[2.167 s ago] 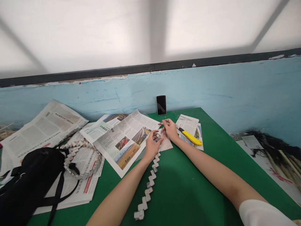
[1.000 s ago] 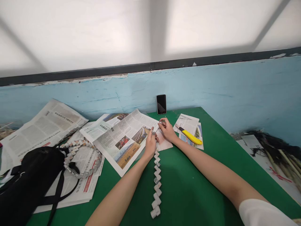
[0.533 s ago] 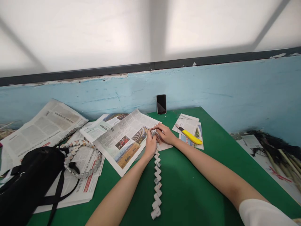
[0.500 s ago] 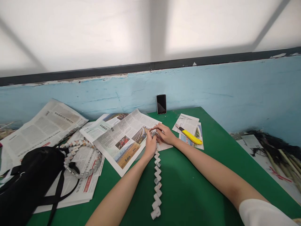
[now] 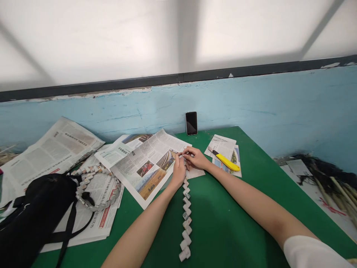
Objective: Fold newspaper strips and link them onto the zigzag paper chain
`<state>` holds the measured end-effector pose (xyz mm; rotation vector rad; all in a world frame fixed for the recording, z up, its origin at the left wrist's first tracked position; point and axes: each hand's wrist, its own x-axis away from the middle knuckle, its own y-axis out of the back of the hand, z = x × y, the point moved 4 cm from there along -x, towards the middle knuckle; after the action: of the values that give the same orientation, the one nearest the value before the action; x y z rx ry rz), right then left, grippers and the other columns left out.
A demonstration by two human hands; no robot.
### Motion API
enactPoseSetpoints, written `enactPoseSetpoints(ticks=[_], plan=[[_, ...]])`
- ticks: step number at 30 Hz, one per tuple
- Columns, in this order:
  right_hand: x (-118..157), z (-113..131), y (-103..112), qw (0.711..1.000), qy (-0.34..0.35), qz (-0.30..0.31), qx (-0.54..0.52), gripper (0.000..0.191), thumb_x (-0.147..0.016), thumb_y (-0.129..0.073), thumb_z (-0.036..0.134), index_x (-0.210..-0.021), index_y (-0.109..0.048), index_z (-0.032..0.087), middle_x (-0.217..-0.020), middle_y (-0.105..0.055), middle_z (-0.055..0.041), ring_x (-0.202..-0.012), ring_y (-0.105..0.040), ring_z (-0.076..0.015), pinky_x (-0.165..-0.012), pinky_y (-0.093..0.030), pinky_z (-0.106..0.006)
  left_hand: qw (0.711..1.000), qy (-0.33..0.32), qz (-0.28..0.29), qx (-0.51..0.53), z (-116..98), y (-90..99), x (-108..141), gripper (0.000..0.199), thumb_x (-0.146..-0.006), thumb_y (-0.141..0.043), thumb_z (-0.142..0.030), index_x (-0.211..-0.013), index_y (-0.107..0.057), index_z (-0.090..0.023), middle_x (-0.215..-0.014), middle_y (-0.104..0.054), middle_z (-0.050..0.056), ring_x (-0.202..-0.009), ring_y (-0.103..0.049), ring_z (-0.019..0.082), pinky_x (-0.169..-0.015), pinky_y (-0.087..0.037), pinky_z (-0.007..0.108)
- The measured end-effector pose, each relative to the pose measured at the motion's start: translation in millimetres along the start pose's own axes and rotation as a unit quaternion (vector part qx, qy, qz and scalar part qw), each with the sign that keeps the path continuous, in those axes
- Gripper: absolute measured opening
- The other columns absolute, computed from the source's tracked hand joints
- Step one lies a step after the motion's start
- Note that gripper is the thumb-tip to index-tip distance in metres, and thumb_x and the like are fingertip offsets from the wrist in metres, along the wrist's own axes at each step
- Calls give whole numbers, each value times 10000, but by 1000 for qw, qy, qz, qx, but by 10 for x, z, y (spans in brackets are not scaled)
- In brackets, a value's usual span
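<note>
Nearest, at the lower right, a white sleeve (image 5: pixel 309 253) ends above the bare right forearm, and at the lower left a black bag (image 5: pixel 41 212) lies with its straps trailing over newspapers (image 5: pixel 103 230). Between the forearms, the near end of a zigzag chain (image 5: pixel 186 214) of folded paper links rests on the green table (image 5: pixel 228 230); the chain runs almost straight away from the person and up into the hands. Beside the bag, a loop (image 5: pixel 90 175) of similar links lies on the newspapers. Further on, the left hand (image 5: pixel 179 171) is closed round the chain's far end, fingers bent and thumb up. The right hand (image 5: pixel 195 158) meets it there, its fingers curled and their tips against the left hand's; whether they pinch a link or a loose strip is too small to tell. Under the right hand is a pale sheet (image 5: pixel 197 172), and to the left a printed page (image 5: pixel 147 160) with colour photos is spread out. To the right, a yellow knife (image 5: pixel 227 162) lies across small papers (image 5: pixel 221 145). At the table's far edge a phone (image 5: pixel 191 123) stands upright, close to the blue wall (image 5: pixel 237 100).
</note>
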<state>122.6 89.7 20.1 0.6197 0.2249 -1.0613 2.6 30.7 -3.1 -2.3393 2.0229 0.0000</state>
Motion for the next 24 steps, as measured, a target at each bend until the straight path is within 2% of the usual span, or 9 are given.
enactPoseSetpoints(ticks=[4, 11, 16, 20, 24], plan=[[0, -8, 4, 1000, -4, -8, 0, 201, -951, -624, 382, -903, -682, 196, -843, -639, -25, -774, -581, -177, -728, -455, -290, 1000, -3, 23, 1, 18, -11, -26, 228, -1006, -403, -363, -1157, -470, -206, -540, -513, -70, -483, -518, 132, -555, -400, 239], [-4, -62, 22, 999, -22, -34, -22, 153, -923, -628, 327, -873, -680, 192, -835, -654, -22, -753, -593, -169, -726, -465, -290, 999, 4, 27, 37, 42, -28, -77, 225, -971, -490, -402, -1075, -466, -204, -601, -549, -59, -454, -459, 103, -517, -349, 229], [-12, -133, 32, 996, -30, -47, -67, 164, -905, -638, 350, -869, -666, 192, -836, -647, -26, -754, -599, -176, -729, -481, -307, 997, -17, 38, 65, -43, -41, -58, 255, -969, -494, -444, -981, -539, -194, -646, -568, -31, -483, -476, 99, -536, -374, 237], [-16, -164, 44, 987, -69, -52, -134, 233, -896, -650, 426, -884, -639, 194, -776, -610, -5, -589, -531, -139, -607, -467, -290, 991, 4, 51, 123, -62, -23, -60, 350, -935, -536, -514, -1034, -601, -184, -738, -644, 6, -501, -529, 105, -548, -417, 251], [-30, -132, 78, 987, -61, -68, -133, 257, -875, -690, 441, -878, -657, 187, -790, -625, -18, -641, -541, -149, -624, -465, -283, 985, 24, 69, 154, -30, 2, -78, 437, -854, -676, -520, -1114, -631, -172, -781, -687, 27, -521, -561, 106, -570, -449, 256]])
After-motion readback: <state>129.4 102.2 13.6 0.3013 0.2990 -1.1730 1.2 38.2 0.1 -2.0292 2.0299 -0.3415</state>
